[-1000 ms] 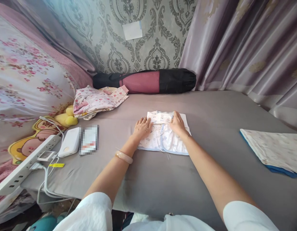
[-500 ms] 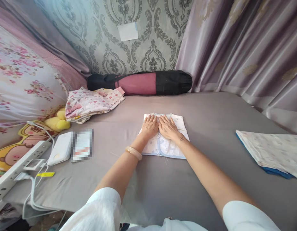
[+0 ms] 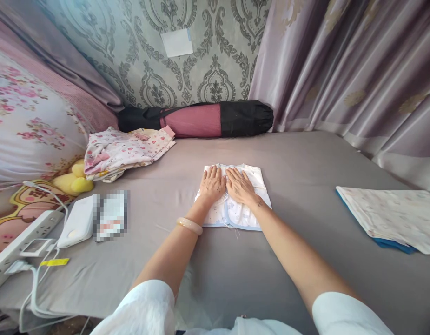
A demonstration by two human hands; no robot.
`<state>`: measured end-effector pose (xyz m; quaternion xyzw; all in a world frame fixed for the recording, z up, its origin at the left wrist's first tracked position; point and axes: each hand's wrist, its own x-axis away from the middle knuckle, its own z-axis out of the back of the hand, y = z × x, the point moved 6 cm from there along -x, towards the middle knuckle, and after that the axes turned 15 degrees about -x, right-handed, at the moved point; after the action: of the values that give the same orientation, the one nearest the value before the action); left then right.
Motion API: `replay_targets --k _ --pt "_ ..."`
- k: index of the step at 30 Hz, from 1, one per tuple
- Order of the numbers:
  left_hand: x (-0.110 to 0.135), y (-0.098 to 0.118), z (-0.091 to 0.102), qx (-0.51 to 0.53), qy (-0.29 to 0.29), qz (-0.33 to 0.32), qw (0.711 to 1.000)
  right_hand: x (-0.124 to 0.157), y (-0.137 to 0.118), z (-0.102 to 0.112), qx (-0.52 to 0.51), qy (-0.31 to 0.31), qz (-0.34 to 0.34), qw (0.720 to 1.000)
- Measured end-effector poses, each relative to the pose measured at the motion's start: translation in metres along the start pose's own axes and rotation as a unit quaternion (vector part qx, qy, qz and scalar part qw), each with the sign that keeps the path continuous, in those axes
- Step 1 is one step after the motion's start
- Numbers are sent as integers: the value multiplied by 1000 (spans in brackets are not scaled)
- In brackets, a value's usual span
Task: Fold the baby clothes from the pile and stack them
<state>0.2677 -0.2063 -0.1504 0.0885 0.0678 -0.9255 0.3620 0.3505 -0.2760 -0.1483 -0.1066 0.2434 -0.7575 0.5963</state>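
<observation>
A small white baby top (image 3: 241, 215) with a faint print, light blue trim and thin ties lies flat on the grey bed sheet (image 3: 228, 270). My left hand (image 3: 212, 184) rests palm down on its upper left part, fingers stretched out. Beside it, my right hand (image 3: 240, 186) lies flat on the upper middle, its fingers a little spread and pointing up and left. Neither hand grips the cloth. Both palms and the fabric under them are hidden.
Folded cloth (image 3: 389, 216) lies at the right. Printed clothes (image 3: 127, 151) sit at the back left, before a long black and pink bag (image 3: 194, 121) along the wall. At the left are a white power bank (image 3: 78, 221), a blurred packet (image 3: 112, 215) and a power strip (image 3: 23, 249) with cables.
The whole view has shifted slightly, so things appear a little further left. My hands stay flat on the baby top, with the fingers of both hands slightly further apart from each other.
</observation>
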Motion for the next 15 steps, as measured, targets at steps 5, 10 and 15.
replay_targets --k 5,10,15 --pt "4 3 9 -43 61 -5 997 5 -1 9 13 81 -14 997" --pt "2 2 3 -79 4 14 997 5 6 9 11 84 -68 994" --pt "1 2 0 -84 -10 18 996 2 12 5 7 48 -91 995"
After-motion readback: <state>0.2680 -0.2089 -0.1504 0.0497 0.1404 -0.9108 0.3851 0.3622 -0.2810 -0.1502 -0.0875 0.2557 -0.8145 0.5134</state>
